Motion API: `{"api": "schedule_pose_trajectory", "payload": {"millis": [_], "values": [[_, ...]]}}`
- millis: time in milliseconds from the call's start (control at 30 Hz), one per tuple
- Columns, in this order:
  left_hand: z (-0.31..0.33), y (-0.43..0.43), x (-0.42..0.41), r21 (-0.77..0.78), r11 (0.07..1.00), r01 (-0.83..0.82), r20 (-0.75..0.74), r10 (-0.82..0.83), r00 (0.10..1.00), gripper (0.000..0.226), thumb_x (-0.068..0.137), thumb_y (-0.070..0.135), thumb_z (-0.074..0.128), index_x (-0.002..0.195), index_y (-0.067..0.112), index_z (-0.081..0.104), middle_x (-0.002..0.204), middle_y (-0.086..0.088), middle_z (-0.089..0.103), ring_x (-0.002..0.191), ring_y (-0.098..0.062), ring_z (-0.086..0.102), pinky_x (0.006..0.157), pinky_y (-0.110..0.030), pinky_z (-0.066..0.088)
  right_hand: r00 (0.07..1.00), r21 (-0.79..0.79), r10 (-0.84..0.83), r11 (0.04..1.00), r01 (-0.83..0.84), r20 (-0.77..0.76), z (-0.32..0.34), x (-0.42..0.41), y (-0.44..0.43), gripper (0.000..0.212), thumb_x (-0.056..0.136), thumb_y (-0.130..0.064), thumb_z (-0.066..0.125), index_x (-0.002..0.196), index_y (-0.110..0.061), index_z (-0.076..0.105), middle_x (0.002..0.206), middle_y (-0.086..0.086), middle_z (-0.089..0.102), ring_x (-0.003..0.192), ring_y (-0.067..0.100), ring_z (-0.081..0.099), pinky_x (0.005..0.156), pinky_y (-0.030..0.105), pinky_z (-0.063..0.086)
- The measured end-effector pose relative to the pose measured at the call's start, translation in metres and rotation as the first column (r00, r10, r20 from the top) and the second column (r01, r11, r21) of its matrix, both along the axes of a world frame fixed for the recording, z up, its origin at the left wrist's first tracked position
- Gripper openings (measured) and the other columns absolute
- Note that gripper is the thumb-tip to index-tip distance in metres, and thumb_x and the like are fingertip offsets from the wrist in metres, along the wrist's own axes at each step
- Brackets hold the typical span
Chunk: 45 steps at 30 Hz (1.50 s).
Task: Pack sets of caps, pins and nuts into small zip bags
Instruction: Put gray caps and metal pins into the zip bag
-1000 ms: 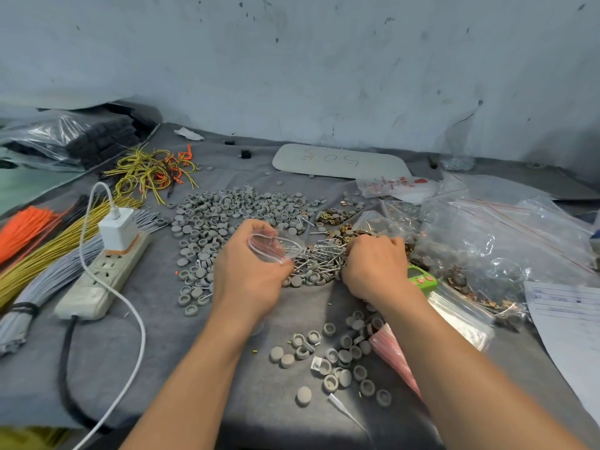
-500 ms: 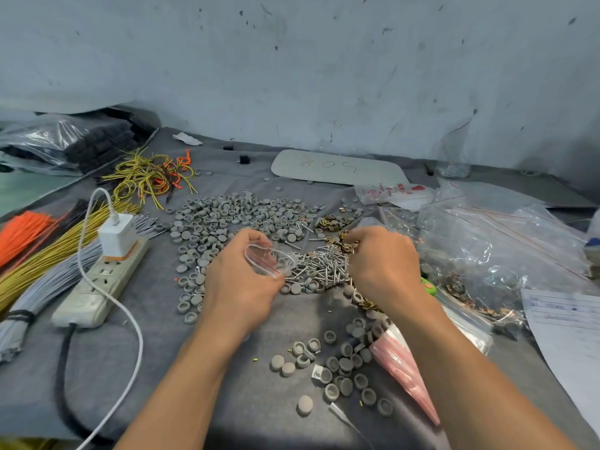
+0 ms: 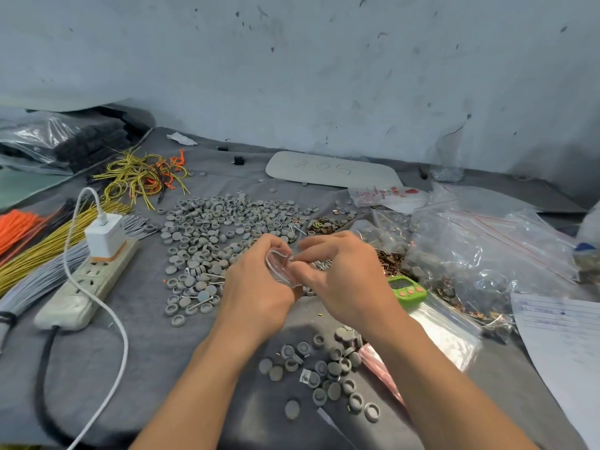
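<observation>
Left hand point(image 3: 256, 287) grips small zip bag point(image 3: 279, 266) above worktop point(image 3: 156, 352) middle, beside caps point(image 3: 211, 228) heap. Right hand point(image 3: 344, 277) curled at bag mouth; whether it pinches parts, cannot tell. Judgement: hold mouth wide, release parts well inside, avoid spill.

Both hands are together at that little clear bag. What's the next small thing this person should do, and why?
Probably let whatever the right hand carries fall into the small zip bag. The left hand grips the bag with its mouth held open, and the right hand's curled fingers sit right at that mouth. What they pinch is too blurred to tell.
</observation>
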<state>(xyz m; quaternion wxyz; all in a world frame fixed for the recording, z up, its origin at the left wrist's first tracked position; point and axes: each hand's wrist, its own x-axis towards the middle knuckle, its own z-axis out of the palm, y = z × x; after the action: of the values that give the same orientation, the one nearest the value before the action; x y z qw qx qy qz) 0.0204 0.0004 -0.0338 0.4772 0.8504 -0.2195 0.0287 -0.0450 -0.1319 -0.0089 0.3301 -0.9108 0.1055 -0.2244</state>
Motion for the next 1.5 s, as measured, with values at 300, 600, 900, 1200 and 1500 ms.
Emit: {"api": "schedule_pose_trajectory", "payload": {"millis": [300, 600, 900, 1200, 1500], "values": [[0.003, 0.007, 0.008, -0.151, 0.982, -0.113, -0.028, 0.11, 0.994, 0.041, 0.071, 0.015, 0.092, 0.09, 0.032, 0.061, 0.083, 0.012, 0.072, 0.076, -0.001, 0.067, 0.065, -0.022, 0.048, 0.925, -0.322, -0.33, 0.91, 0.26, -0.188, -0.006, 0.005, -0.038, 0.013, 0.095, -0.032, 0.069, 0.097, -0.027, 0.081, 0.111, -0.001, 0.076, 0.116, 0.025, 0.057, 0.108, 0.039, 0.042], [0.001, 0.016, 0.012, -0.147, 0.98, -0.134, -0.004, 0.135, 0.991, 0.04, 0.07, 0.012, 0.091, 0.089, 0.03, 0.062, 0.079, 0.012, 0.072, 0.072, 0.0, 0.066, 0.061, -0.017, 0.046, 0.845, -0.6, -0.406, 0.789, 0.132, -0.348, -0.04, 0.026, -0.028, 0.022, 0.085, -0.015, 0.062, 0.105, -0.015, 0.071, 0.119, 0.004, 0.064, 0.121, 0.028, 0.049, 0.107, 0.04, 0.03], [0.001, 0.022, 0.014, -0.062, 0.991, -0.119, 0.021, 0.12, 0.993, 0.041, 0.071, 0.016, 0.089, 0.088, 0.037, 0.058, 0.08, 0.015, 0.07, 0.074, 0.004, 0.062, 0.057, -0.008, 0.041, 0.897, -0.271, -0.383, 0.907, 0.322, -0.218, -0.01, 0.016, -0.026, 0.009, 0.09, -0.021, 0.066, 0.09, -0.028, 0.072, 0.123, -0.003, 0.069, 0.115, 0.022, 0.059, 0.11, 0.036, 0.037], [0.001, 0.011, 0.005, -0.031, 0.999, -0.027, 0.075, 0.029, 0.997, 0.043, 0.073, 0.019, 0.086, 0.094, 0.038, 0.054, 0.079, 0.016, 0.069, 0.075, 0.003, 0.063, 0.061, -0.016, 0.046, 1.0, 0.184, 0.016, 0.983, -0.012, -0.023, 0.005, 0.006, 0.015, 0.026, 0.084, -0.019, 0.08, 0.067, -0.038, 0.073, 0.148, -0.02, 0.055, 0.145, 0.003, 0.036, 0.123, 0.033, 0.02], [0.0, 0.0, 0.005, -0.202, 0.979, 0.029, -0.031, -0.036, 0.999, 0.046, 0.069, 0.01, 0.09, 0.093, 0.036, 0.06, 0.083, 0.024, 0.071, 0.071, 0.004, 0.066, 0.058, -0.01, 0.045, 0.995, 0.385, -0.058, 0.923, 0.024, 0.076, 0.005, 0.006, -0.001, 0.027, 0.085, -0.015, 0.073, 0.08, -0.039, 0.083, 0.129, -0.019, 0.069, 0.117, -0.007, 0.062, 0.105, 0.03, 0.048]]}}
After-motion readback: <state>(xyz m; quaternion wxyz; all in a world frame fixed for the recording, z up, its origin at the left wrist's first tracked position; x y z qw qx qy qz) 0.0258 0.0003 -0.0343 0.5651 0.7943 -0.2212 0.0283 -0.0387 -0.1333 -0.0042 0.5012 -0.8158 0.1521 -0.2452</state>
